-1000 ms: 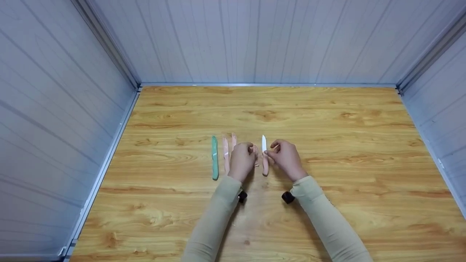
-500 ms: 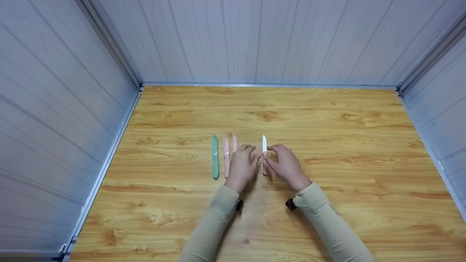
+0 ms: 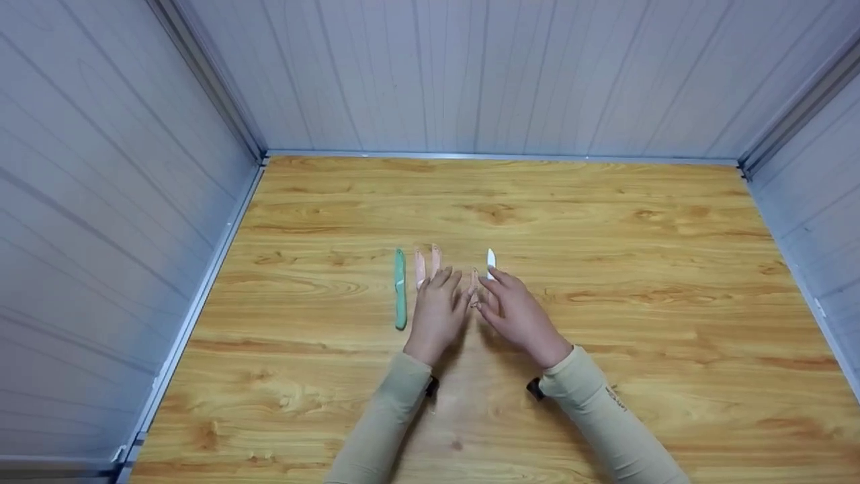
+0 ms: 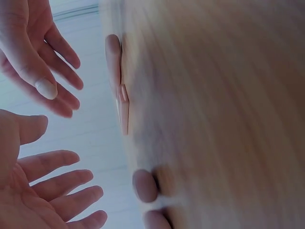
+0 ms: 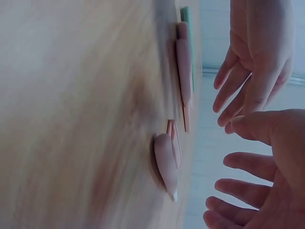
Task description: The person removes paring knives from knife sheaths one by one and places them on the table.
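My left hand hovers with loosely spread fingers over two pink sheathed knives, whose handles it hides in the head view. My right hand is raised above an unsheathed knife with a white blade and a pink handle. Between the hands lies a small pink knife sheath. Both wrist views show the fingers apart from the knives, holding nothing. The right thumb is close to the sheath in the head view, but above it.
A green sheathed knife lies left of the pink ones, roughly parallel to them. The wood-grain table is bounded by pale panels at the back and both sides.
The right fingers have let go of the white-bladed knife and spread over it. My left hand has moved slightly left, away from the sheath, its fingers loosening.
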`<state>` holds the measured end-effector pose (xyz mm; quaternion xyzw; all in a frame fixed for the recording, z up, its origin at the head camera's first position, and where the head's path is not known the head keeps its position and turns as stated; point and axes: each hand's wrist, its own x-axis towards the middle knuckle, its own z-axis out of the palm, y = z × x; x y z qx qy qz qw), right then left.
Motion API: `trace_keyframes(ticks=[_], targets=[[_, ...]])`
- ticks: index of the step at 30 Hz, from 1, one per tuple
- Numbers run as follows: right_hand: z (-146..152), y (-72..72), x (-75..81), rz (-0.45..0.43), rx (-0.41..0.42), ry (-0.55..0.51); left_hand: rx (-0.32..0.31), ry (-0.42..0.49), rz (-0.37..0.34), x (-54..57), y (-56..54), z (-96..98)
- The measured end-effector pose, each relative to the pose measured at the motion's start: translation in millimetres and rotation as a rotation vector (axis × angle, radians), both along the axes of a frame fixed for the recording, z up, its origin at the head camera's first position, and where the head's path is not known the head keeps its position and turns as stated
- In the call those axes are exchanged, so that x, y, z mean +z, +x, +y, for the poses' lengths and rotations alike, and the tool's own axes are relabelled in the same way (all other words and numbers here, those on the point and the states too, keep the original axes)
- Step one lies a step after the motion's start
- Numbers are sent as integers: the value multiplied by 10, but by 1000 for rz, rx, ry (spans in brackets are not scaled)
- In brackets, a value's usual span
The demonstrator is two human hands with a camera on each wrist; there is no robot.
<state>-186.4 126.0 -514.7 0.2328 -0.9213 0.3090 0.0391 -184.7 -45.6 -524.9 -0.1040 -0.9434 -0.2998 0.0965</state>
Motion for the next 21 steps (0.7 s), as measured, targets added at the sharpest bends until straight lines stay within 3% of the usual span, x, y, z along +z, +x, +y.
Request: trace_keyframes(ticks=[11,15,21], targets=[[-140,100,-47,149,123,193,2,-40,45,-10,5,-141],[-173,129,-51,155,142,278,3,-42,38,-19,3,-181],[-209,161,-56,144,179,305,-6,-109,1,22,25,-242]])
